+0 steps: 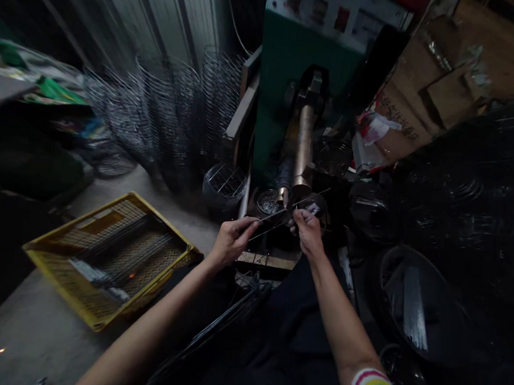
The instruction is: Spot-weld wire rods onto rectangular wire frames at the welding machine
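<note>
My left hand [232, 238] pinches one end of a thin metal wire rod [275, 215] between thumb and fingers. Close to the other side of the machine's tip, my right hand [307, 231] is closed on thin wire as well; whether it is the same piece, I cannot tell. Just above both hands is the welding machine's metal electrode arm [304, 143], with a smaller copper-coloured tip [282, 195] at its lower left. A round dish of small shiny metal pieces [268, 201] sits left of that tip. More thin rods [231, 314] lie across my lap.
A yellow plastic crate [52, 278] with bundled rods stands on the floor at left. Stacked wire rings [166, 104] lean by the corrugated wall. The green machine body [276, 100] rises ahead. At right are a dark round tub [385, 283] with rods and cardboard boxes [421, 104].
</note>
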Action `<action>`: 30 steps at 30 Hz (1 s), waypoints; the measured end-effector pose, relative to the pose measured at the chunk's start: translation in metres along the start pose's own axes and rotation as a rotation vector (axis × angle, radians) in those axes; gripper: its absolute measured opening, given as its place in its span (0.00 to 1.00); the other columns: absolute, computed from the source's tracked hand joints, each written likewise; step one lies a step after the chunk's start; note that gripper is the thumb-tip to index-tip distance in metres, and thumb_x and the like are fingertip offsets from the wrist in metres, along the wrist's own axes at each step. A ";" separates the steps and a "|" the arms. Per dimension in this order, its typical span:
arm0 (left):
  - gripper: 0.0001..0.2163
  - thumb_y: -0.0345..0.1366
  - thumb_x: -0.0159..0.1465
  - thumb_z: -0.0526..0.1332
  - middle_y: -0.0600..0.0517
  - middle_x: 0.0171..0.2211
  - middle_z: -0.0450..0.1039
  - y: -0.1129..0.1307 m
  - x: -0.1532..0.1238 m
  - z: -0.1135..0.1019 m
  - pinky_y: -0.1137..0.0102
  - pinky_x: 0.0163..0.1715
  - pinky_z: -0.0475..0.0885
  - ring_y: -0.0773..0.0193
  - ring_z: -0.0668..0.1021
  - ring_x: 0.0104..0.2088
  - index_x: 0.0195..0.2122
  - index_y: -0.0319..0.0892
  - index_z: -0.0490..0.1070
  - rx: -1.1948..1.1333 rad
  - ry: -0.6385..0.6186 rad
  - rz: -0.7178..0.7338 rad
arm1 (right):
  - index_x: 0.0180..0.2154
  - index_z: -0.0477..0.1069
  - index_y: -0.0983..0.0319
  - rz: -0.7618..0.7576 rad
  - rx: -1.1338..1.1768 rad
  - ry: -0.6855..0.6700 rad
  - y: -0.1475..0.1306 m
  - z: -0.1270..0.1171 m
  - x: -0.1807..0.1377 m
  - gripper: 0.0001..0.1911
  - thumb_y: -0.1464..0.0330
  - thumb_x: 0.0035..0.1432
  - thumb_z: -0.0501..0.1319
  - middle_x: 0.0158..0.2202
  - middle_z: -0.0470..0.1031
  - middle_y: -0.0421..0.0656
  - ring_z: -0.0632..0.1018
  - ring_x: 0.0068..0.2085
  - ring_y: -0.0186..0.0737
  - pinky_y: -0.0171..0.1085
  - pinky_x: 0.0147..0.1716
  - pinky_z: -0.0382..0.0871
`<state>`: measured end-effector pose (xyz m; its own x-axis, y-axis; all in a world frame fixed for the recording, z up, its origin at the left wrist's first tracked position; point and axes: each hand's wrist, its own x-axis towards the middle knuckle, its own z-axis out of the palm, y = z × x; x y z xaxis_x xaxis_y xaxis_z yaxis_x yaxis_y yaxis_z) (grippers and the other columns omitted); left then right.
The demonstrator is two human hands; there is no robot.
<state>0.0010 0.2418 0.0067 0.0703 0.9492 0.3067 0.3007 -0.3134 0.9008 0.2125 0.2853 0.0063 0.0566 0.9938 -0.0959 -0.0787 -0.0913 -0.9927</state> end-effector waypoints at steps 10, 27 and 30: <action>0.13 0.40 0.67 0.56 0.48 0.32 0.81 0.003 0.005 -0.003 0.73 0.32 0.71 0.62 0.80 0.31 0.39 0.38 0.79 0.054 -0.054 0.101 | 0.25 0.74 0.62 0.189 -0.241 -0.247 0.036 -0.016 -0.086 0.21 0.49 0.52 0.65 0.20 0.71 0.38 0.68 0.20 0.31 0.29 0.18 0.58; 0.13 0.40 0.67 0.57 0.61 0.17 0.61 -0.129 -0.204 -0.238 0.75 0.24 0.65 0.71 0.66 0.18 0.40 0.34 0.73 -0.050 1.283 -0.661 | 0.34 0.77 0.59 0.202 -0.658 -0.728 0.070 0.001 -0.174 0.17 0.54 0.60 0.59 0.33 0.78 0.44 0.76 0.36 0.46 0.39 0.37 0.68; 0.15 0.42 0.71 0.52 0.62 0.18 0.58 -0.155 -0.214 -0.240 0.75 0.20 0.63 0.73 0.61 0.16 0.42 0.35 0.70 -0.125 1.306 -0.714 | 0.38 0.77 0.59 0.223 -0.707 -0.741 0.061 -0.002 -0.174 0.18 0.53 0.62 0.57 0.35 0.79 0.44 0.77 0.38 0.46 0.39 0.39 0.69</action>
<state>-0.2892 0.0805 -0.1244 -0.9518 0.2255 -0.2079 -0.1823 0.1293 0.9747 0.1998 0.1066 -0.0373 -0.5303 0.7182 -0.4505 0.6010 -0.0564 -0.7972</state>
